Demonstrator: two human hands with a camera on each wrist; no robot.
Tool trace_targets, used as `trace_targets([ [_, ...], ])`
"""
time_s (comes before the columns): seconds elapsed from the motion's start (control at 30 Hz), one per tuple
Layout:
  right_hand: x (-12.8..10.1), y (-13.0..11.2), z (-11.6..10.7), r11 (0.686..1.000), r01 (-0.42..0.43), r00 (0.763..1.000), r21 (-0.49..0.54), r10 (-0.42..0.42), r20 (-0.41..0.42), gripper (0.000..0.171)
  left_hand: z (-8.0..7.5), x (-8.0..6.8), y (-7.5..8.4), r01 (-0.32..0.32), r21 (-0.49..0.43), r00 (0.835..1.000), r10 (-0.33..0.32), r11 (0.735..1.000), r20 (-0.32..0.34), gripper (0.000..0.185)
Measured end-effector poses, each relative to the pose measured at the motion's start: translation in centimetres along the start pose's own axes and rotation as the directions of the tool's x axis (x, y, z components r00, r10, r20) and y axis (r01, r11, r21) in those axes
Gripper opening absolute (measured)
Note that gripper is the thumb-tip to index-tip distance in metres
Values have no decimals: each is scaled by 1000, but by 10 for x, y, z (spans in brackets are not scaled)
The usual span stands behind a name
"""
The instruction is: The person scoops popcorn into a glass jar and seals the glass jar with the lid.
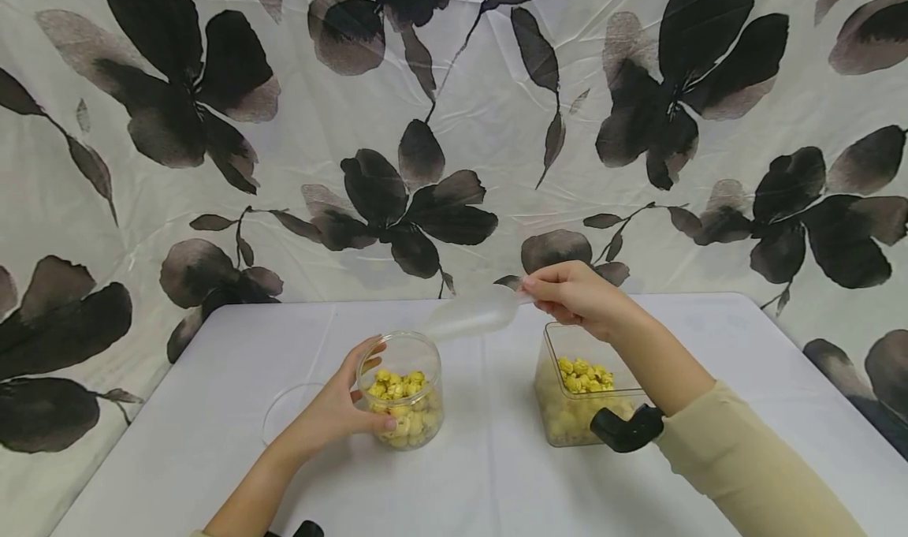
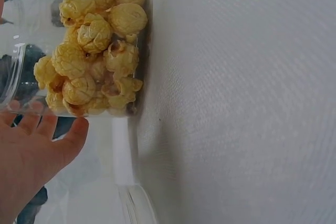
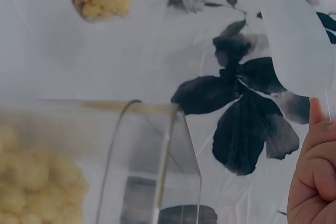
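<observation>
**Scoop held over round jar; two popcorn containers on tabletop**

The right hand (image 1: 574, 294), right of frame centre in the head view, pinches the handle of one translucent plastic scoop (image 1: 471, 315). The scoop's long axis runs from the fingers down and to the left, its bowl end pointing toward the round clear jar (image 1: 402, 391) and hanging just above the jar's far rim. Whether the bowl carries anything cannot be told.

The left hand (image 1: 339, 407) curls round the jar's left side, thumb across the front wall, fingers at the rim. The jar stands upright in the lower centre, partly filled with yellow popcorn (image 2: 97, 51).

One square clear container (image 1: 574, 399), also holding popcorn, stands upright to the right, below the right forearm and well apart from the jar.

One clear round lid (image 1: 287, 411) lies flat on the white tabletop (image 1: 489, 482), just left of the left hand.

Count: two containers, one scoop, one lid.
</observation>
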State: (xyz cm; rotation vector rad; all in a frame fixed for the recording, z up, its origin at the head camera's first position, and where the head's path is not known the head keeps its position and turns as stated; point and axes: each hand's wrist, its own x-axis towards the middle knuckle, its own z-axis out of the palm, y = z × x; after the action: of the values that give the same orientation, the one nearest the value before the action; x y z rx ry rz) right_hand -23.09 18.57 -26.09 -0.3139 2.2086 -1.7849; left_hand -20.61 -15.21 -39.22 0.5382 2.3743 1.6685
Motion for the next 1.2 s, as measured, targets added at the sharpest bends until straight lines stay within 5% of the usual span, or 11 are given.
trace_targets([
  [0.9, -24, 9, -45, 998, 16, 999, 63, -18, 36, 27, -13, -7, 25, -118, 23, 991, 119, 993, -58, 104],
  [1.2, -33, 18, -60, 996, 46, 997, 79, -51, 64, 27, -17, -6, 41, -81, 103, 991, 92, 991, -101, 100],
])
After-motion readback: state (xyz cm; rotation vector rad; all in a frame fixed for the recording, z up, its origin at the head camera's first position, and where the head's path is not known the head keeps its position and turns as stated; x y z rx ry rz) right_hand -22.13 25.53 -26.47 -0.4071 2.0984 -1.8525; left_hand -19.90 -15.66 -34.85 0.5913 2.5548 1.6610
